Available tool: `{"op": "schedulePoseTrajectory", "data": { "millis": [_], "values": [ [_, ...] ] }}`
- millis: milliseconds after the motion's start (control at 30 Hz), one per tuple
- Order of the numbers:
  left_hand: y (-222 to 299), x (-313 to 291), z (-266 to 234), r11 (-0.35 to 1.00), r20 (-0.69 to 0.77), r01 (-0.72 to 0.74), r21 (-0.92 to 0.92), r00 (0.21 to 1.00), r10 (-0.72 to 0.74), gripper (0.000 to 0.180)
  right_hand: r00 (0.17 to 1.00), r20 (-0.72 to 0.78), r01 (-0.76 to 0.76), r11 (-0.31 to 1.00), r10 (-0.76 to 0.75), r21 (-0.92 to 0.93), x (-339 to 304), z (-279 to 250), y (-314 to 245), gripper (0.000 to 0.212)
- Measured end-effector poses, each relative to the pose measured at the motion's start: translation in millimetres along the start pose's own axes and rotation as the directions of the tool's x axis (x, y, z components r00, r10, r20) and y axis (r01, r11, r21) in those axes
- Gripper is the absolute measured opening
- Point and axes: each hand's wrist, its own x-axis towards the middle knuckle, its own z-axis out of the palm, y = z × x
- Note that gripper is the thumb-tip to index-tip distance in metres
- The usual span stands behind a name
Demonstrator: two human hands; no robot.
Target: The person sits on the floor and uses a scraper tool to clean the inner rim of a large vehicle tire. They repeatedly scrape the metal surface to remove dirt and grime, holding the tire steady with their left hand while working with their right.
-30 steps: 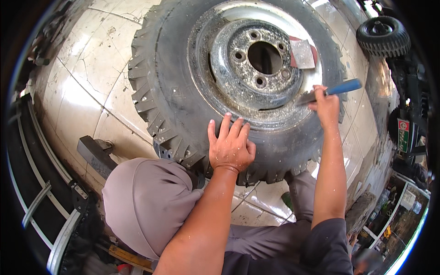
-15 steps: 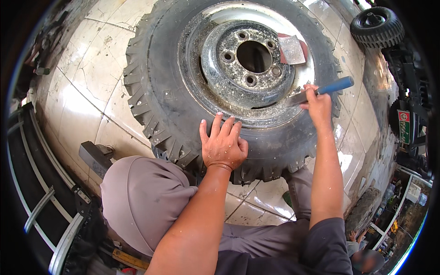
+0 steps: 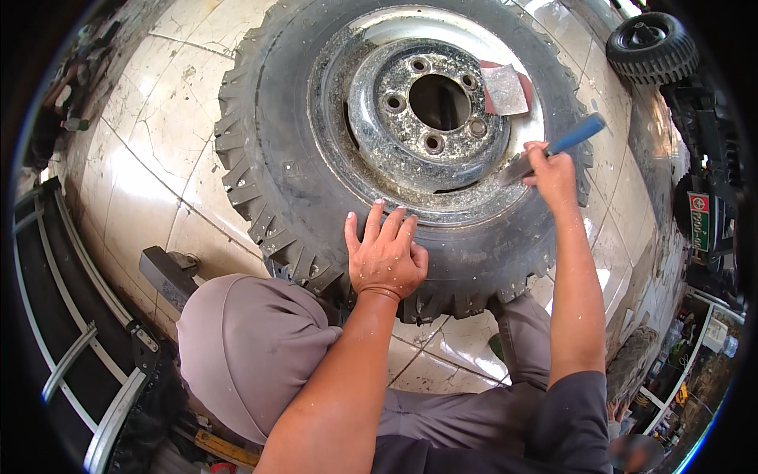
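Observation:
A large tyre (image 3: 290, 118) with a chunky tread lies flat before me, around a metal wheel rim (image 3: 379, 146) with worn, flaking paint. My left hand (image 3: 387, 257) rests spread on the near sidewall, fingertips by the rim's edge. Gripped in my right hand (image 3: 554, 178) is a scraper (image 3: 578, 133) with a blue handle. Its flat metal blade slants down to the left, its tip at the rim's near right inner side. Reddish sandpaper (image 3: 507, 88), its pale grey side partly showing, sits on the far right of the rim.
A small wheel (image 3: 651, 47) stands at the far right by dark machinery. Black panels with metal rails (image 3: 71, 316) stand at the left. An open box of tools and bottles (image 3: 687, 371) lies at the lower right. Cracked pale tiles (image 3: 150, 174) surround the tyre.
The scraper's handle has tilted up more steeply and my right forearm has swung slightly right. My left hand stays flat on the sidewall.

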Motion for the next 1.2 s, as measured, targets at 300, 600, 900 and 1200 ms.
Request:
{"op": "schedulePoseTrajectory", "data": {
  "millis": [300,600,900,1200],
  "values": [
    [0.0,0.7,0.7,1.000,-0.034,-0.006,-0.019,0.999,0.005,0.041,0.999,-0.041,-0.022,0.999,0.021,-0.030,12.9,6.1,-8.1,0.037],
    [-0.8,1.8,0.2,0.999,-0.034,-0.009,-0.049,0.999,0.008,0.041,0.998,-0.067,-0.003,0.969,-0.014,-0.248,39.0,6.0,-13.2,0.044],
    [-2.1,2.0,-0.1,0.999,-0.046,-0.009,-0.033,0.999,0.007,0.041,0.991,-0.058,0.090,0.907,-0.124,-0.411,44.6,19.1,-12.7,0.059],
    [-2.3,0.4,0.5,0.999,-0.026,0.002,-0.053,1.000,-0.004,0.039,0.986,-0.052,0.116,0.871,-0.159,-0.477,30.4,23.9,-17.6,0.053]
  ]
}}
